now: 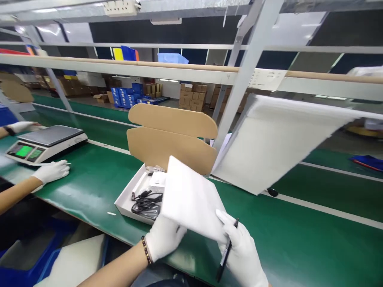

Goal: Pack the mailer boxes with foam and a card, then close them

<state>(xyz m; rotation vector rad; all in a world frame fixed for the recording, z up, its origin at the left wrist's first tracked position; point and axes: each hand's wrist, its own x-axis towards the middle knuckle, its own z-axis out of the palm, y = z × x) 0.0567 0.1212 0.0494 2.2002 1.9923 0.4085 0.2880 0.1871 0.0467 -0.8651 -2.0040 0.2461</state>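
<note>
currently the left hand (164, 238), in a white glove, grasps the lower left edge of a thin white foam sheet (191, 199); the right hand (243, 255), also gloved, pinches the sheet's lower right corner while keeping a black pen (225, 255) trapped along its fingers. the sheet is held tilted above the near right part of an open white cardboard box (127, 201) that rests on the green conveyor belt (299, 235). the box contains a coiled black cable (146, 203) and a small white packet (157, 181); its brown lid flaps (172, 137) stand upright behind.

handling judgement: the sheet appears light, soft and flexible, and likely to sag or crease; support at two edges, as shown, suits it.

a stack of similar white sheets (269, 147) leans on the frame at right. a co-worker's gloved hand (52, 170) rests beside a grey weighing scale (44, 142) with green displays; no digits or labels are legible.
</note>
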